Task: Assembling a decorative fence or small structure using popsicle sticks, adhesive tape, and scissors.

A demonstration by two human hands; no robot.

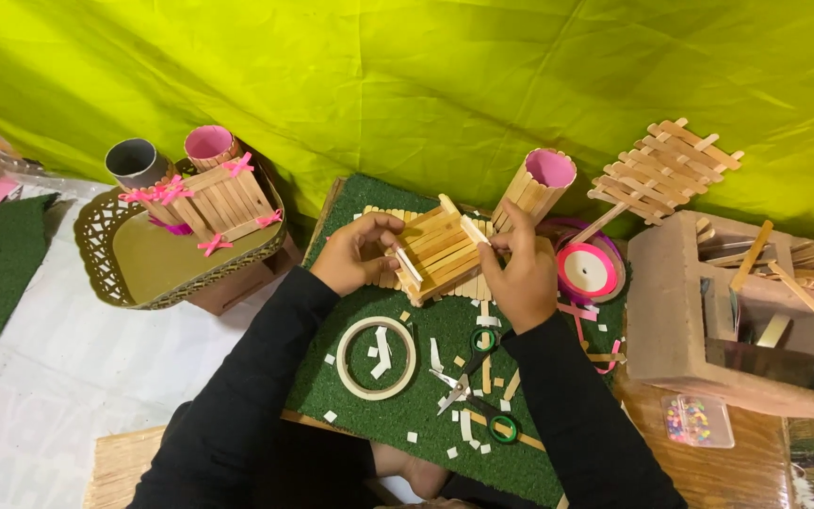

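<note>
My left hand (355,253) and my right hand (523,269) both grip a small box built of wooden craft sticks (437,253), held just above a green turf mat (426,396). White strips stick to the box's edges. The left fingers pinch its left side; the right thumb and fingers press its upper right corner. Under the box lies a flat row of sticks (468,287). Both arms wear black sleeves.
A tape ring (376,357), green-handled scissors (471,386) and white scraps lie on the mat. A stick-clad pink cup (539,184) and pink ribbon spool (588,271) stand right. A gold tray (110,259) holds stick holders at left; a cardboard box (661,311) of sticks sits right.
</note>
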